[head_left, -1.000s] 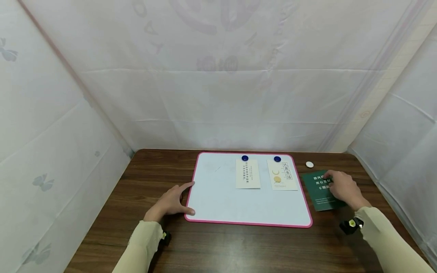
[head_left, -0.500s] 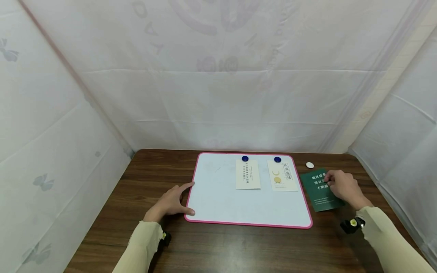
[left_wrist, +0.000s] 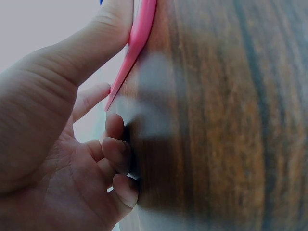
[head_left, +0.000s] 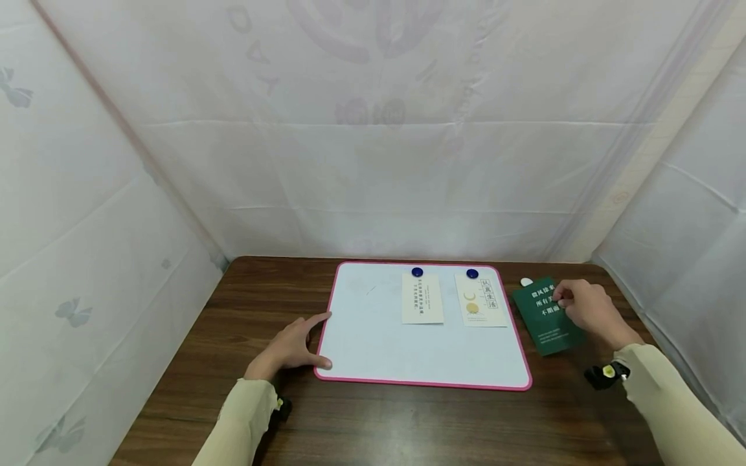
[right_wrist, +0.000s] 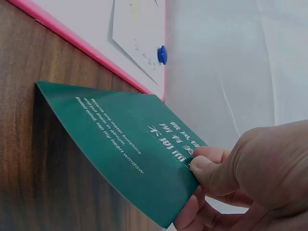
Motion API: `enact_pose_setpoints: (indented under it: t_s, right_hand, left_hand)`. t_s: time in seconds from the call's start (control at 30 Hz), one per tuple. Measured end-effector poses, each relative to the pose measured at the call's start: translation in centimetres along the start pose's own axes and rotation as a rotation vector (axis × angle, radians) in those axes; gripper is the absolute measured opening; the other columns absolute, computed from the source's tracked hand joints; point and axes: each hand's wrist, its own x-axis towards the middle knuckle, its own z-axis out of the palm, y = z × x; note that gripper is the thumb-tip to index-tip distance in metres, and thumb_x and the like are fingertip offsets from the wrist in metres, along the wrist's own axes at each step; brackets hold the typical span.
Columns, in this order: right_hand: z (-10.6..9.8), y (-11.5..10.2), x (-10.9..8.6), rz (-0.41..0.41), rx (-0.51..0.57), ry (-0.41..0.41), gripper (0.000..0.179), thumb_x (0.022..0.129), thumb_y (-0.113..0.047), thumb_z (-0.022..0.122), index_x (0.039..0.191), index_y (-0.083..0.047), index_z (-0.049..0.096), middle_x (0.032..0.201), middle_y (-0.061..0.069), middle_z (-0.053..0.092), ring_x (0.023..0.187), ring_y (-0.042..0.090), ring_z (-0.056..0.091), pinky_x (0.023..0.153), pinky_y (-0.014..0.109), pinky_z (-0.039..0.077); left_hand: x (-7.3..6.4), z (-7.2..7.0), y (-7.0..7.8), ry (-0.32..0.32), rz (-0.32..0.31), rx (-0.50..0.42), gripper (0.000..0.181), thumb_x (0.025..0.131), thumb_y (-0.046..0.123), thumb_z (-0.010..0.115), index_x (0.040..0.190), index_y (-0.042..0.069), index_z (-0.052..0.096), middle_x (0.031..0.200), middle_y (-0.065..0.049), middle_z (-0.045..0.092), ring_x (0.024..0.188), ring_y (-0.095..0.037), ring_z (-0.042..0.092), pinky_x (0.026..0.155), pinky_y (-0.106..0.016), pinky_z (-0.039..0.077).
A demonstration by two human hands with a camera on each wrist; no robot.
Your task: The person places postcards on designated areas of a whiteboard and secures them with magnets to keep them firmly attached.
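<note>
A green card point(right_wrist: 120, 139) with white writing is pinched at its edge between thumb and fingers of my right hand point(head_left: 591, 312). In the right wrist view it bends slightly and part of it is lifted off the table. A whiteboard point(head_left: 373, 349) with a pink rim lies left of the card. At the board's left edge rests my left hand point(head_left: 291, 343), thumb and forefinger spread wide and touching the rim area. The left wrist view shows the thumb on the pink rim point(left_wrist: 142, 29), with the other fingers bent near the tabletop.
Two pale cards, one with text point(head_left: 422, 301) and one with a yellow drawing point(head_left: 486, 307), lie on the board under blue magnets point(head_left: 417, 272). A white round piece point(head_left: 526, 282) sits behind the green card, partly covered. White curtains point(head_left: 373, 162) enclose the brown table point(head_left: 373, 427).
My right hand has pulled up the green card, shifting it slightly away from me toward the white round piece, which it now partly overlaps. My left hand and the board have stayed put.
</note>
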Motion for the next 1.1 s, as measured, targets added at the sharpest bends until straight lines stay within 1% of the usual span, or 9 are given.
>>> enact_pose_setpoints:
  t_s: [0.1,0.27,0.43,0.57,0.67,0.73,0.83,1.0,1.1]
  right_hand:
    - [-0.1,-0.1,0.0,0.003,-0.003,0.012,0.014,0.089,0.002,0.053,0.094,-0.003,0.065,0.094,0.019,0.066,0.075,0.027,0.053,0.064,0.042,0.046]
    - [-0.3,-0.3,0.1,-0.023,-0.021,0.052,0.012,0.091,-0.001,0.054,0.095,-0.004,0.065,0.097,0.022,0.066,0.076,0.029,0.057,0.064,0.047,0.046]
    - [-0.7,-0.4,0.1,-0.055,-0.022,0.081,0.012,0.092,-0.001,0.055,0.096,-0.005,0.066,0.096,0.021,0.068,0.074,0.027,0.059,0.061,0.044,0.047]
    - [-1.0,-0.8,0.1,-0.074,-0.015,0.098,0.013,0.092,-0.001,0.056,0.098,-0.005,0.067,0.096,0.020,0.068,0.073,0.024,0.060,0.059,0.040,0.047]
    - [-1.2,-1.0,0.2,-0.089,-0.010,0.110,0.013,0.092,-0.001,0.057,0.100,-0.004,0.067,0.096,0.019,0.069,0.073,0.023,0.060,0.059,0.039,0.047]
    - [-1.2,-1.2,0.3,-0.094,-0.007,0.114,0.013,0.093,-0.002,0.057,0.102,-0.004,0.066,0.096,0.019,0.069,0.074,0.023,0.061,0.059,0.039,0.048]
    - [-1.2,-1.4,0.4,-0.097,-0.010,0.117,0.017,0.093,-0.003,0.058,0.108,-0.003,0.064,0.096,0.018,0.068,0.073,0.023,0.060,0.059,0.038,0.047]
    - [-1.2,-1.9,0.5,-0.095,-0.016,0.118,0.029,0.093,-0.003,0.057,0.122,-0.003,0.059,0.093,0.014,0.063,0.068,0.021,0.051,0.058,0.034,0.042]
    - [-1.1,-2.1,0.6,-0.095,-0.019,0.137,0.030,0.093,-0.003,0.057,0.123,-0.003,0.058,0.096,0.016,0.062,0.071,0.023,0.053,0.060,0.037,0.045]
  left_hand:
    - [0.0,0.1,0.0,0.000,0.000,0.003,0.107,0.057,0.058,0.086,0.148,0.028,0.037,0.118,-0.013,0.055,0.103,-0.026,0.054,0.089,-0.054,0.046]
    - [0.0,0.1,-0.1,0.001,0.002,0.005,0.107,0.057,0.058,0.085,0.148,0.028,0.037,0.118,-0.013,0.055,0.103,-0.026,0.054,0.088,-0.053,0.047]
    - [0.1,0.2,-0.2,-0.004,-0.006,0.004,0.107,0.057,0.059,0.085,0.148,0.029,0.037,0.118,-0.013,0.055,0.103,-0.026,0.054,0.089,-0.054,0.047]
    - [0.1,0.2,-0.3,-0.004,-0.010,0.002,0.107,0.057,0.059,0.085,0.148,0.029,0.037,0.127,-0.017,0.053,0.112,-0.032,0.054,0.091,-0.058,0.045]
    - [0.2,0.3,-0.3,-0.003,-0.009,-0.001,0.107,0.057,0.060,0.084,0.148,0.030,0.036,0.132,-0.019,0.050,0.118,-0.036,0.052,0.093,-0.060,0.044]
    - [0.1,0.3,-0.3,-0.003,-0.009,-0.003,0.107,0.057,0.060,0.085,0.148,0.030,0.036,0.132,-0.019,0.051,0.118,-0.036,0.052,0.093,-0.060,0.044]
    - [0.1,0.3,-0.3,0.000,-0.007,-0.001,0.107,0.057,0.060,0.085,0.148,0.030,0.037,0.131,-0.019,0.051,0.117,-0.035,0.053,0.092,-0.059,0.044]
    - [0.1,0.2,-0.3,0.000,-0.002,0.001,0.107,0.057,0.059,0.085,0.148,0.030,0.036,0.128,-0.018,0.052,0.115,-0.034,0.053,0.092,-0.058,0.045]
    - [0.1,0.2,-0.3,-0.001,-0.001,-0.002,0.107,0.057,0.059,0.085,0.148,0.030,0.036,0.130,-0.019,0.051,0.116,-0.035,0.053,0.092,-0.059,0.044]
